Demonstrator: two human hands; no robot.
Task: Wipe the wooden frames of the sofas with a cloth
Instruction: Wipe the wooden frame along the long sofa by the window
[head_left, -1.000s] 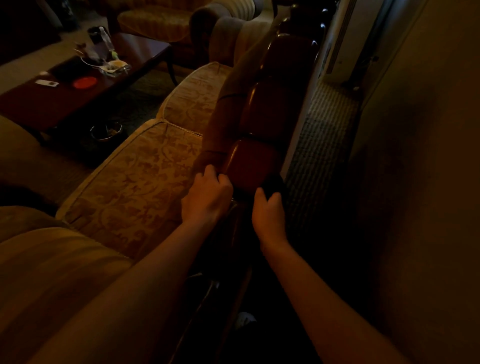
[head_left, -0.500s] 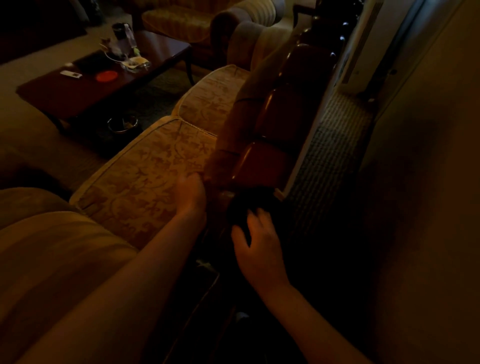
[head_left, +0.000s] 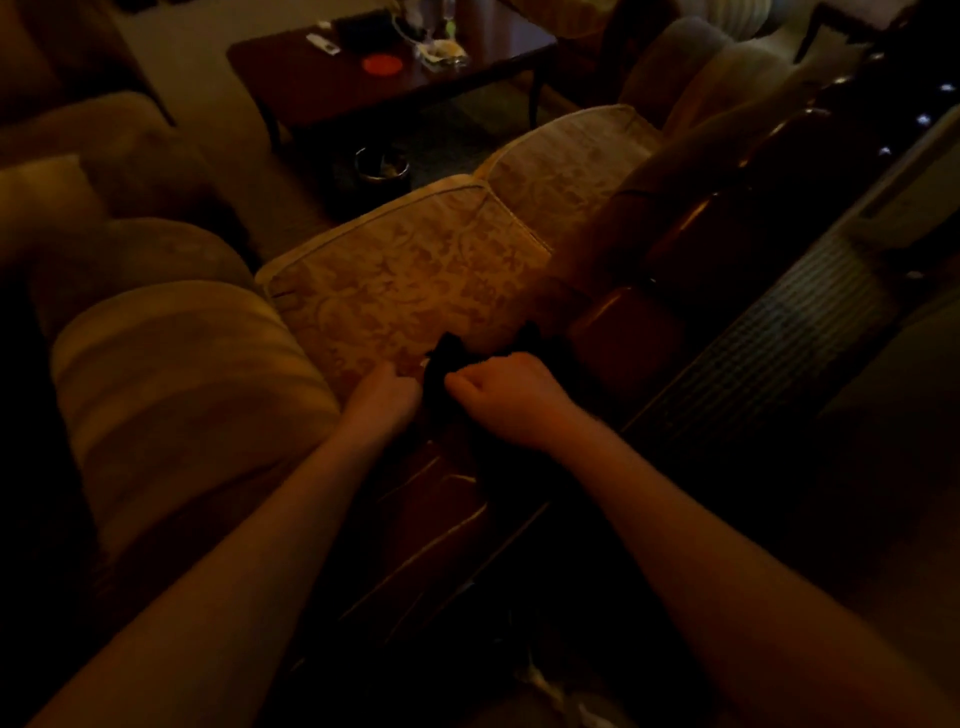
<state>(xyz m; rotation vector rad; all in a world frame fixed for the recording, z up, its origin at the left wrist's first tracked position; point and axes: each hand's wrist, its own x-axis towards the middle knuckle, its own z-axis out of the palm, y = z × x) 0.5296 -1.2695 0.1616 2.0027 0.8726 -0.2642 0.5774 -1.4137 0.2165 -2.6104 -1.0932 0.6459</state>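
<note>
While my right hand (head_left: 511, 397) is fisted around the dark cloth (head_left: 441, 364), bunched on the sofa's wooden frame (head_left: 628, 322), my left hand (head_left: 382, 397) curls closed beside it on the seat cushion (head_left: 405, 275); judging by position, the long glossy rail beyond awaits wiping.

Glossy dark wooden frame (head_left: 628, 332), matt black cloth (head_left: 441, 364), patterned woven fabric cushion (head_left: 405, 280).
</note>
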